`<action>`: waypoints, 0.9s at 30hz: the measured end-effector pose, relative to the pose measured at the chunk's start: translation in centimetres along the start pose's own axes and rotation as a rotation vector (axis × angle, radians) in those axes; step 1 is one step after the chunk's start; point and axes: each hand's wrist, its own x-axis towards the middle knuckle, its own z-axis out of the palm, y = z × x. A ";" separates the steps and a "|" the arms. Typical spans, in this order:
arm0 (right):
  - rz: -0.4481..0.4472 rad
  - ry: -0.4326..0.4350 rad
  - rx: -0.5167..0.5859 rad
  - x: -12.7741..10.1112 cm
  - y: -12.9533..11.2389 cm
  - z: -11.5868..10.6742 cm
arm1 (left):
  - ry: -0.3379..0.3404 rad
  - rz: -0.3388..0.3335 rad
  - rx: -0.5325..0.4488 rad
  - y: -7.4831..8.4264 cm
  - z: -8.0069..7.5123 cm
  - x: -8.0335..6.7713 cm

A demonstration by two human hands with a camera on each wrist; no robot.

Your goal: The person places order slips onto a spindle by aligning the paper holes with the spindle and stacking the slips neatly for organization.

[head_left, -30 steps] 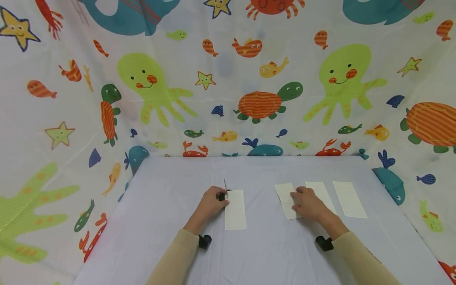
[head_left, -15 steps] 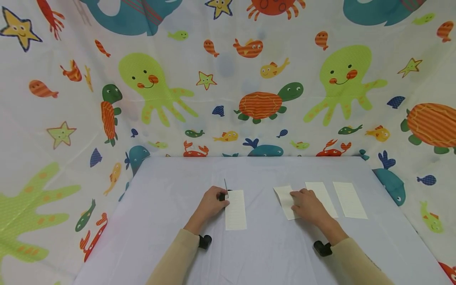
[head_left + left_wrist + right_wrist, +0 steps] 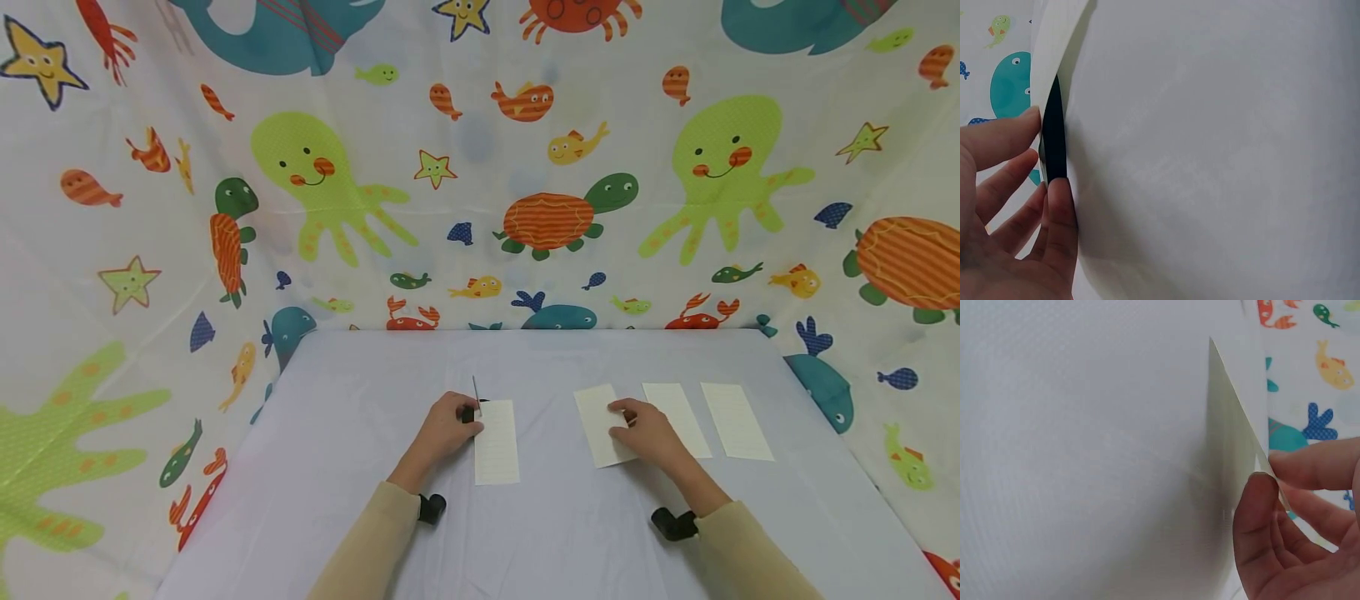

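Head view shows the slip of paper (image 3: 600,427) under the right hand (image 3: 647,435) lying right of the middle of the table (image 3: 360,467), roughly midway between the far and near edges. The right wrist view shows its edge (image 3: 1235,437) raised off the cloth, pinched between thumb (image 3: 1260,525) and the fingers behind it, apparently so the thin sheet can be peeled up from the flat surface. The left hand (image 3: 444,429) sits near the centre of the table, its fingers curled around a small black clip-like object (image 3: 468,413) at the far left corner of another slip (image 3: 496,442); in the left wrist view the fingertips (image 3: 1060,194) close on the dark piece (image 3: 1054,140) against the paper's edge (image 3: 1054,56), which likely keeps that slip from sliding. What exactly the black object is cannot be told. A thin dark line stands up just behind it. Two more slips (image 3: 677,417) (image 3: 735,419) lie side by side toward the right edge, apart from each other. Sea-creature printed cloth (image 3: 525,167) hangs behind and beside the table.
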 end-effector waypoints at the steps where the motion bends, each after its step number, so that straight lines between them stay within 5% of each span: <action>1: 0.019 0.010 0.022 0.0 0.0 0.1 | 0.001 -0.001 -0.001 0.0 0.0 0.0; 10: 0.104 0.067 0.124 -0.3 -0.2 0.3 | 0.007 -0.021 -0.012 -0.1 0.3 0.1; 27: 0.106 0.090 0.278 -0.7 -1.1 2.1 | 0.009 -0.005 -0.006 0.0 0.1 0.0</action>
